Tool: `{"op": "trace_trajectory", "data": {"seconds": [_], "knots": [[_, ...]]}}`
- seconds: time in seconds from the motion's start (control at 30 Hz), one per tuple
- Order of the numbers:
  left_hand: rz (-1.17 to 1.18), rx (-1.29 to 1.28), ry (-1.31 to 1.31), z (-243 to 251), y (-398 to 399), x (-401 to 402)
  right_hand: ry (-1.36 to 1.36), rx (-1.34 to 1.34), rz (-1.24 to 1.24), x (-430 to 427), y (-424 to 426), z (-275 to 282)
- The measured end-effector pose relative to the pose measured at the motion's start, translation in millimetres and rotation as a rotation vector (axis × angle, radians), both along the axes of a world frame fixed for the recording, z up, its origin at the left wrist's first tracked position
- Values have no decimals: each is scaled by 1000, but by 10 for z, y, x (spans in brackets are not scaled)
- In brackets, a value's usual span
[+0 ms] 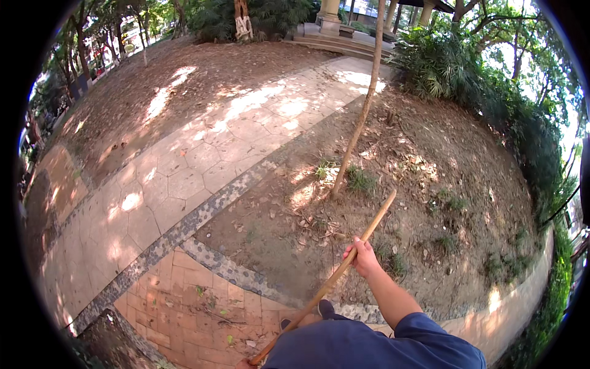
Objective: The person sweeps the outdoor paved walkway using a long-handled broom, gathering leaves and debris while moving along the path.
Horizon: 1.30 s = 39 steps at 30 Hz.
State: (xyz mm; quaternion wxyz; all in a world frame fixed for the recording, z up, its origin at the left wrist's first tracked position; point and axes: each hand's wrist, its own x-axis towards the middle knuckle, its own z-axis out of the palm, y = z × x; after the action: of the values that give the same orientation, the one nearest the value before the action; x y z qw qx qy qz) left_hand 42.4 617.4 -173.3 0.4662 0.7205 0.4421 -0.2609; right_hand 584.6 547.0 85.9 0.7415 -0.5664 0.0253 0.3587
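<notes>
A long wooden pole (322,291) slants across the front of my body, from the bottom edge up to the right. My right hand (362,257) is closed around it below its upper end, which points over the bare soil. At the bottom edge my left hand (244,364) shows only in part, at the pole's lower stretch; its grip is mostly cut off by the frame. Anything fixed to the lower end is out of view. My dark shoe (326,308) stands by the pebble border (239,269).
A thin tree trunk (357,133) rises from the leaf-strewn soil ahead. To the left runs a paved path (184,170) with pebble edging. Reddish brick paving (184,313) lies at the lower left. Dense shrubs (442,64) line the right; stone steps (332,42) stand at the far end.
</notes>
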Motion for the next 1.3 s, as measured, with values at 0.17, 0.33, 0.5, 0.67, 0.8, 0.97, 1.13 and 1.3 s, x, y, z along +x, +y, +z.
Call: {"op": "trace_trajectory", "data": {"seconds": [0.17, 0.33, 0.5, 0.67, 0.8, 0.97, 1.13, 1.3], "knots": [[44, 16, 3, 49, -90, 48, 40, 34, 56, 73, -29, -22], [105, 52, 17, 227, -212, 258, 61, 95, 131, 239, 35, -67], [182, 112, 32, 472, -383, 590, 70, 136, 224, 445, 90, -56], [241, 168, 44, 686, -603, 1007, 26, 123, 297, 660, 63, -195], [291, 205, 59, 845, -771, 1307, 26, 47, 340, 692, 38, -280], [347, 242, 78, 975, -1024, 1639, -4, 30, 386, 801, 31, -232], [434, 264, 117, 1116, -1372, 1727, 52, 89, 478, 833, 119, -240], [523, 266, 160, 1209, -1844, 1655, 23, 134, 497, 876, 126, -278]]}}
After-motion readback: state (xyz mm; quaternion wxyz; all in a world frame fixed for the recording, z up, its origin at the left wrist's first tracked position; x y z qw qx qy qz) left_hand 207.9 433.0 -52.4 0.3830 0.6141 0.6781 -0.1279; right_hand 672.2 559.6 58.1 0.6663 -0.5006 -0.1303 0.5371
